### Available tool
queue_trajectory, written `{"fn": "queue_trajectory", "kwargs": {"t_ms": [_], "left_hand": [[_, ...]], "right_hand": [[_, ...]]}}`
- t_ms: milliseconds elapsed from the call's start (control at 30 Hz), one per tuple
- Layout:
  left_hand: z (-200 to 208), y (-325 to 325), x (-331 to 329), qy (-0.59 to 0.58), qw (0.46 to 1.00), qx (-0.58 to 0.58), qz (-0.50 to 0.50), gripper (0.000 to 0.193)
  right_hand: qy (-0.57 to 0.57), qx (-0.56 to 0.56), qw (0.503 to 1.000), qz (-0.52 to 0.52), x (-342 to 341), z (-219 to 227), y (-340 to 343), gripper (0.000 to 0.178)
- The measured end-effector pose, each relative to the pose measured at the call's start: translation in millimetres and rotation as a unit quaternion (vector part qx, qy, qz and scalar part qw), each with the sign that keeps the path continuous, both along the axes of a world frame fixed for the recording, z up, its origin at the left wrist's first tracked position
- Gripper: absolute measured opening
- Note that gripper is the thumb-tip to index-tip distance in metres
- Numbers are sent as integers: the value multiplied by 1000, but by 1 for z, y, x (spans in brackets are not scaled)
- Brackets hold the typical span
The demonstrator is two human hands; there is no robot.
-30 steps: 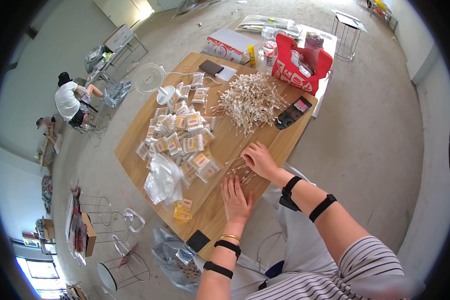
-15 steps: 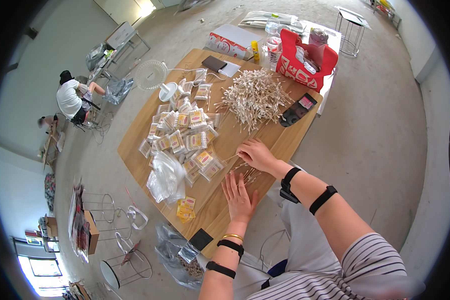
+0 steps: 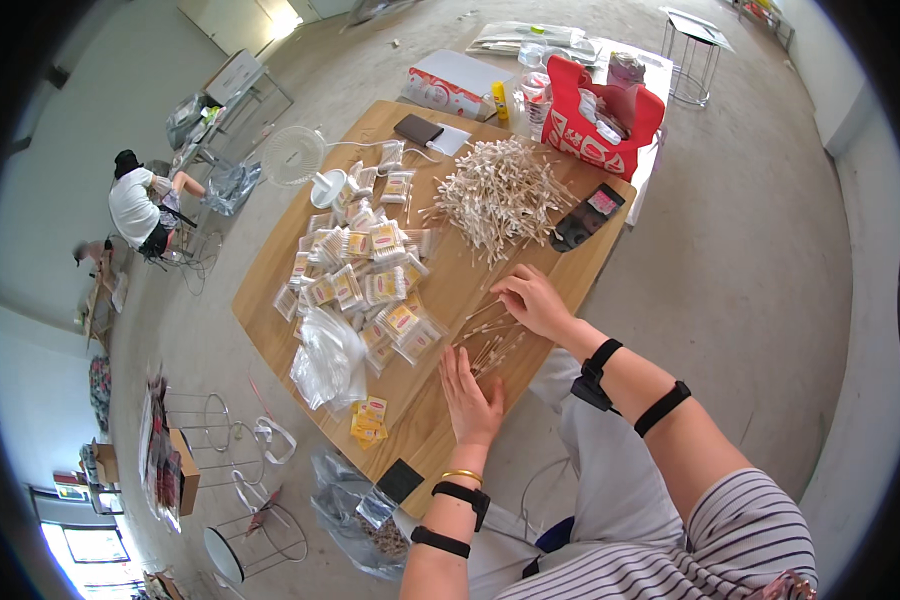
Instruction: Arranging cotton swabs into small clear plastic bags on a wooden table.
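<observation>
My left hand [image 3: 473,405] lies on the wooden table with its fingers stretched out, its edge beside a small group of loose cotton swabs [image 3: 487,355]. Across that group, my right hand [image 3: 535,303] has its fingers curled, and a cotton swab [image 3: 483,310] reaches out from its fingertips. More swabs lie under and beside the right palm, partly hidden. Beyond the right hand rises a large heap of cotton swabs [image 3: 500,200]. Left of my hands are many clear packs of cotton swabs [image 3: 385,285] with yellow labels.
Clear plastic bags [image 3: 327,362] and yellow cards [image 3: 369,420] lie near the table's left edge. A phone [image 3: 585,220] rests by the right edge. Farther back stand a white fan [image 3: 295,157], a dark wallet [image 3: 418,130] and a red bag [image 3: 595,125]. Another person [image 3: 140,205] sits far left.
My right hand has shifted slightly right and away from the left hand, uncovering more loose swabs between them. My left hand has moved slightly, its fingers closer together.
</observation>
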State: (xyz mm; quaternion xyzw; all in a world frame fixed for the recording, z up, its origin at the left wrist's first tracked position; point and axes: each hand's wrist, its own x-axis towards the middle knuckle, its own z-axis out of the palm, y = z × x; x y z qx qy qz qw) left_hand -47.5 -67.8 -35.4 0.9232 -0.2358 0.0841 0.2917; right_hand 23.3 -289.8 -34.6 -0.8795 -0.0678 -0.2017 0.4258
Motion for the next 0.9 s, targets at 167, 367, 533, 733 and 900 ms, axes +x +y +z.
{"fn": "queue_trajectory", "kwargs": {"t_ms": [167,367,533,733,900], "left_hand": [[6,-6,10,10,1000,-13,2,84],[2,-7,24,29,999,-26,3,87],[-1,-6,18,23,998,-59,14,88],[1,-6,17,24,999,-41,24,83],[-1,-5,13,34,999,-22,27,78]], "right_hand": [[-30,88,995,-24,1,-2,26,10],[19,79,995,50,9,-4,55,11],[51,132,979,145,-3,-1,72,14],[21,225,974,2,-4,-1,54,13],[41,236,971,22,-10,-3,72,15]]}}
